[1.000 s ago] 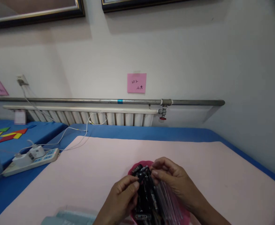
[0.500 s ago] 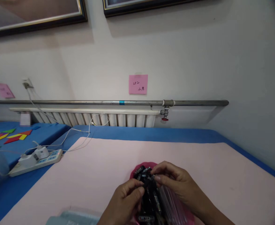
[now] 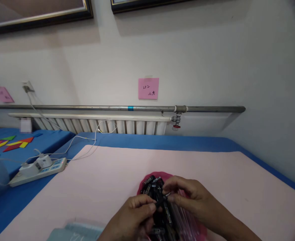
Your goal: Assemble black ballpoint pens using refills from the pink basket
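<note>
My left hand (image 3: pixel 134 214) pinches a small black piece (image 3: pixel 160 202) between thumb and fingertips. My right hand (image 3: pixel 190 195) has its thumb and fingers closed at the other end, where a small shiny metal tip (image 3: pixel 168 194) shows; its kind is unclear. Both hands are over a dark pink bowl (image 3: pixel 160 174) with a scalloped rim. Inside it lie several small black parts with silvery metal ends (image 3: pixel 149 180), and thin clear plastic tubes (image 3: pixel 186 222) fill the right side. The hands hide part of the bowl.
Pale pink sheeting (image 3: pixel 107 174) covers the blue table (image 3: pixel 137 140). A grey-blue plastic packet (image 3: pixel 74 232) lies at the front left. Further left are a power strip (image 3: pixel 59 165) with white chargers, cables and colourful flat shapes (image 3: pixel 16 145). Behind stands a radiator (image 3: pixel 129 127).
The hands have shifted slightly, and more of the black piece shows between them. My right hand has moved a little down. The view has tilted slightly.
</note>
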{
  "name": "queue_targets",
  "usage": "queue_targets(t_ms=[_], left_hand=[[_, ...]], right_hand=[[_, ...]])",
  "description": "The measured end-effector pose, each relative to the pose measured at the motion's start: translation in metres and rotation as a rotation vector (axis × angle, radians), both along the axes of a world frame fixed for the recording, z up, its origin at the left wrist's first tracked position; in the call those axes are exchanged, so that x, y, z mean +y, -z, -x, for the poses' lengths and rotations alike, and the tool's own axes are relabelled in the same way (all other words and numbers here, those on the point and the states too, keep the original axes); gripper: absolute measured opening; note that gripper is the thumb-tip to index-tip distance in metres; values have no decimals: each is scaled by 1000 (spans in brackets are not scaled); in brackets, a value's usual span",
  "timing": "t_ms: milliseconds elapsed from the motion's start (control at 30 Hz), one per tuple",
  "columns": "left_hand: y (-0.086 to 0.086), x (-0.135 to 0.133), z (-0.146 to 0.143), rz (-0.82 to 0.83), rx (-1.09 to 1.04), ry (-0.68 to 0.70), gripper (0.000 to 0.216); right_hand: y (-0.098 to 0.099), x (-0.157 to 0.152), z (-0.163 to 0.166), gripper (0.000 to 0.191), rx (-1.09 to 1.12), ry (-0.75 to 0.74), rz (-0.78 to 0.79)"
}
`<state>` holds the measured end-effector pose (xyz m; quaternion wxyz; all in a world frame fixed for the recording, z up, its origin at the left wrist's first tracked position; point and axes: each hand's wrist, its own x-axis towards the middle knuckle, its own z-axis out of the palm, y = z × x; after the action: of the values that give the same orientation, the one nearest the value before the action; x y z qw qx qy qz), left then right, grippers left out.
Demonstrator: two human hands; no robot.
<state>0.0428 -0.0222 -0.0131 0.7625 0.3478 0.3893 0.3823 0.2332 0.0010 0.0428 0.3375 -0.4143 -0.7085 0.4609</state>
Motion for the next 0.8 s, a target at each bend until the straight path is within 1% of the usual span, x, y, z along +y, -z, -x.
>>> queue_targets(t_ms=[167, 333, 467, 567, 633, 700, 800], left_hand=[[-14, -1, 10, 105, 38, 236, 36], [-20, -2, 11, 78, -31, 267, 35], [-15, -3, 6, 54, 16, 216, 39], [-7, -2, 1, -3, 3, 68, 38], [-3, -1, -2, -66, -9, 10, 37], [0, -1, -5, -119, 9, 1, 38], [3, -1, -8, -153, 72, -16, 40]], right_hand=[[-3, -4, 0, 13, 75, -23, 58], [-1, -5, 2, 14, 180, -15, 161], [3, -4, 6, 20, 236, 12, 211], [6, -4, 9, 22, 251, 73, 209], [8, -4, 12, 22, 281, 120, 230], [9, -4, 13, 24, 333, 144, 268], [11, -4, 16, 26, 422, 187, 336]])
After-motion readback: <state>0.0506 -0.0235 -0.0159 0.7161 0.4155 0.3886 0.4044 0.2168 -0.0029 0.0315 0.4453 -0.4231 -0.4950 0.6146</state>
